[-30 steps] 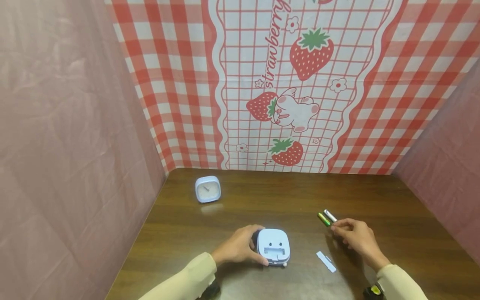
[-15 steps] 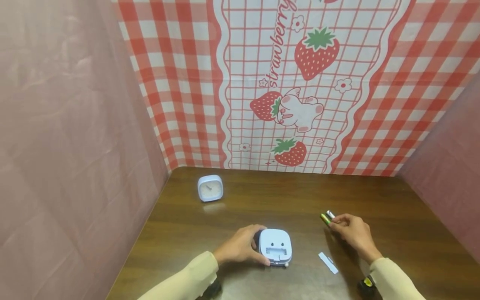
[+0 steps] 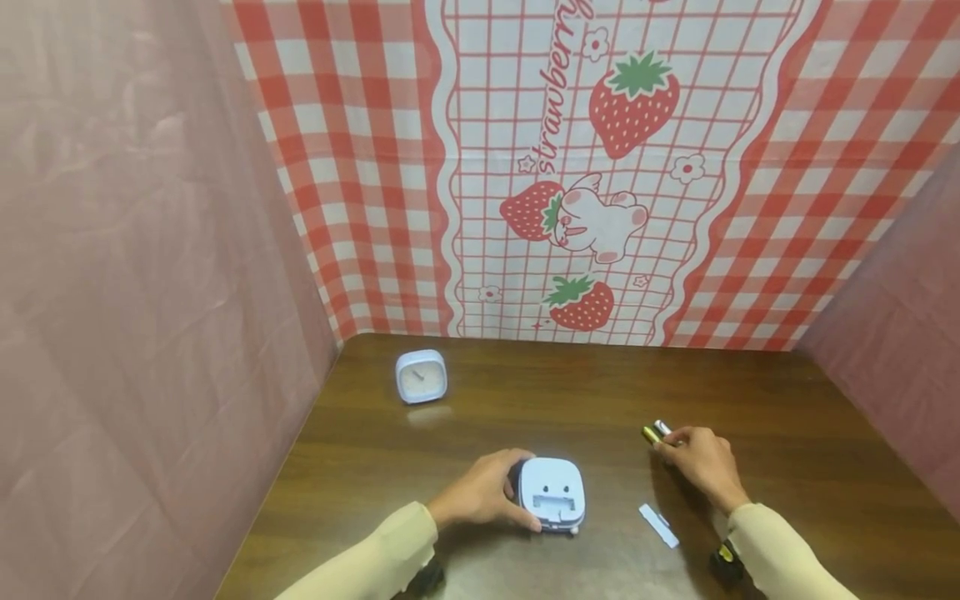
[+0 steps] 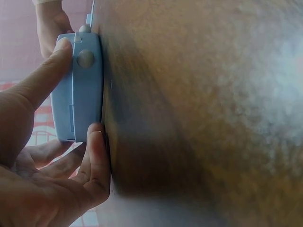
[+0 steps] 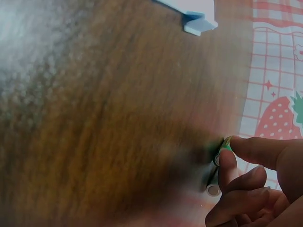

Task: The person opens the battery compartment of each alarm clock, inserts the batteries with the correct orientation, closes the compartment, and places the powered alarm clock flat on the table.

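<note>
A pale blue, rounded-square clock (image 3: 551, 479) lies with its back up on the table, showing two dark knobs and an open battery compartment. My left hand (image 3: 477, 492) grips it from the left, thumb on the near edge and fingers round the far side. In the right wrist view, thumb and index finger of my right hand (image 3: 703, 461) pinch a green battery (image 5: 226, 143). Right beside it is a silver-white battery (image 3: 662, 427), partly covered by the fingers in the head view. Between the hands lies the slim pale blue battery cover (image 3: 659, 526).
Another pale blue clock (image 3: 421, 377) stands upright at the back left of the brown wooden table (image 3: 540, 392). A red-checked strawberry cloth (image 3: 480, 150) hangs behind the table, and pinkish curtains (image 3: 150, 250) flank it.
My right hand has shifted slightly left and closed its fingertips on the green battery. The left hand keeps its grip on the clock. The head view has shifted slightly.
</note>
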Tool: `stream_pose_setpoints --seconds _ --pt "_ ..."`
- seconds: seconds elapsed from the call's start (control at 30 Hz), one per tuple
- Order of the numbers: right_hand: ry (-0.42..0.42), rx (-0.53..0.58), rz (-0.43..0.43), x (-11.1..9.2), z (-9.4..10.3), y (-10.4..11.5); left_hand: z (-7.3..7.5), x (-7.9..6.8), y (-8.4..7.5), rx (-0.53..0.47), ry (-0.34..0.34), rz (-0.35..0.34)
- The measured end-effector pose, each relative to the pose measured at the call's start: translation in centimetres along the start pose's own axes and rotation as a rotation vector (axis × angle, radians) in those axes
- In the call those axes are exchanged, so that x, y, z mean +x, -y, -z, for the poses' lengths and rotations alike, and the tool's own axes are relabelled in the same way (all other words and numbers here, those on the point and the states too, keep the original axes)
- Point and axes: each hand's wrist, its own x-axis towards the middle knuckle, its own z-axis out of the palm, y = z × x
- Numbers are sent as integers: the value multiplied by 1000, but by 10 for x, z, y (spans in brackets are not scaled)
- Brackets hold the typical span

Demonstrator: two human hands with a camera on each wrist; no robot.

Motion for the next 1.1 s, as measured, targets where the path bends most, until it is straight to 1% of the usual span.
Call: stream_pose_setpoints --seconds 0.23,0.77,1.1 --pt "12 -18 -16 0 -2 1 -1 1 0 6 3 -8" --pt "-19 -27 24 -7 -8 4 0 0 -1 11 5 4" --pt "-27 -8 35 -11 -5 4 0 -1 -1 4 1 13"
